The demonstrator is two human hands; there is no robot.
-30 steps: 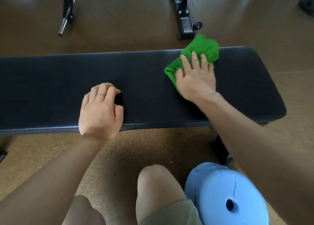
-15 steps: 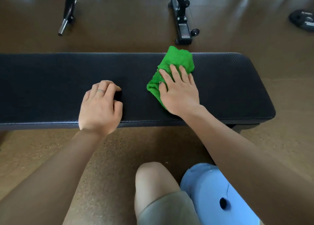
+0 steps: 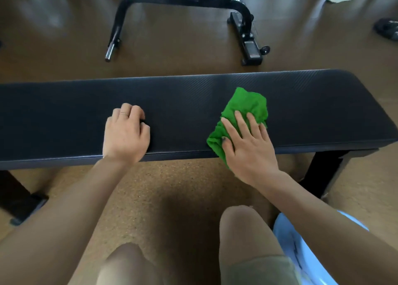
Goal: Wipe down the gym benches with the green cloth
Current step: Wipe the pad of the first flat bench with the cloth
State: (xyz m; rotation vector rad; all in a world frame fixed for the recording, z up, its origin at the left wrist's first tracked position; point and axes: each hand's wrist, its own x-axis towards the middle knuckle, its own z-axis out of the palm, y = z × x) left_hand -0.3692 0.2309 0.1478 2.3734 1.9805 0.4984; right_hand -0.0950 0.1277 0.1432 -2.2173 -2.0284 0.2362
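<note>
Seen from above, looking down at a long black padded gym bench running left to right across the view. Right hand laid flat on a crumpled green cloth, fingers straight and spread, pressing rather than gripping. Cloth sitting on the right half of the surface, near the front edge, one fold drooping just over that edge beneath the palm. Bunched up, with its longer run slanting from the near left toward the far right. Left hand resting on the surface well apart from the cloth, toward the middle, fingers curled under and holding nothing, probably bracing. Right hand plainly the nearer one, already on the cloth. Bare padding stretching away on both sides, a long run to the left past the braced hand, a shorter one to the right end. Hard to tell which parts are already wiped. Next stroke likely along the bench's length. Beyond, on the brown floor, black exercise-machine frame.
</note>
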